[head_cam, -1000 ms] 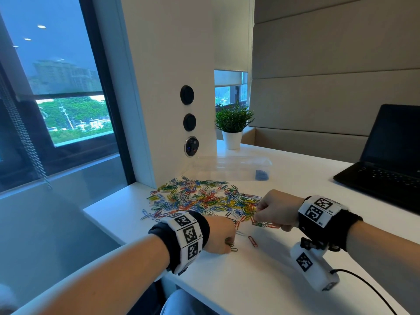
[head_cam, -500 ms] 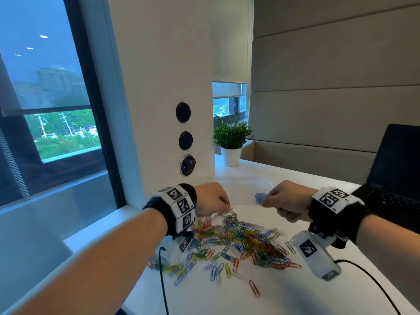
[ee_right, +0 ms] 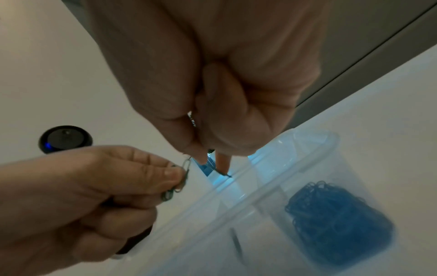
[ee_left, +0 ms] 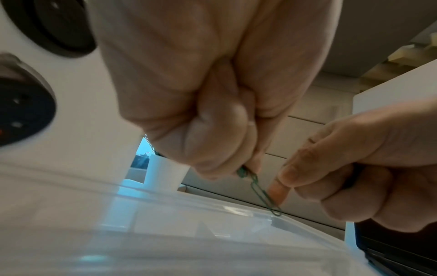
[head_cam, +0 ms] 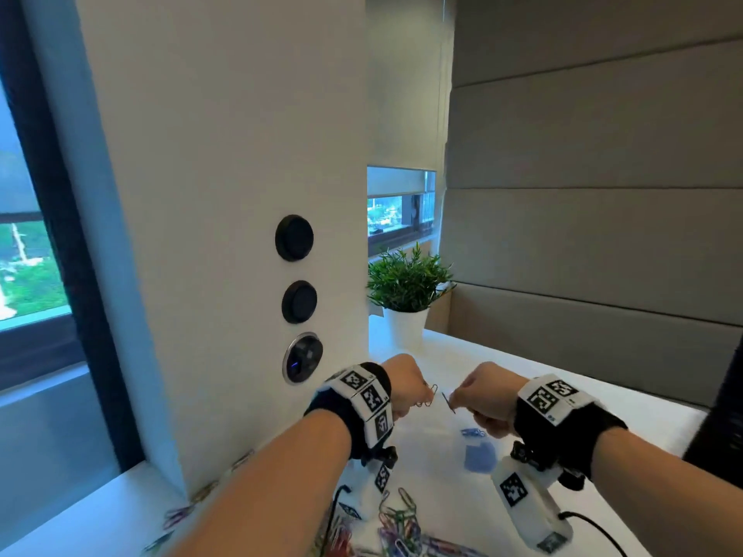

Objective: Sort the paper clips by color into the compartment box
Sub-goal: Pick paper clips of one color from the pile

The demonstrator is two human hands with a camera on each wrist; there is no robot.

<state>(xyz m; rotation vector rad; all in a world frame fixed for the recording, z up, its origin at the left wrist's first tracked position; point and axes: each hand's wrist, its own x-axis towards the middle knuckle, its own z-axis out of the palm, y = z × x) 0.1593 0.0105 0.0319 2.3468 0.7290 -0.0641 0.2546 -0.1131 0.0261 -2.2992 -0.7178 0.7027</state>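
Clips (ee_left: 264,194) pinched in left hand (head_cam: 406,385) and right hand (head_cam: 480,391) above compartment box (ee_right: 272,188); best dropped low, one colour per cell.

Pillar: a broad white pillar (head_cam: 209,195) rises from the far left of the worktop (head_cam: 651,428).
Knobs: two round black knobs (head_cam: 294,237) sit one above the other on the pillar's right face.
Dial: a metal-rimmed dial (head_cam: 302,357) with a small blue light sits just below the knobs.
Plant: a green plant in a white pot (head_cam: 405,301) stands right of the pillar.
Window: a dark-framed window (head_cam: 36,251) lies left of the pillar.
Wall: grey padded panels (head_cam: 595,195) right of the pillar.
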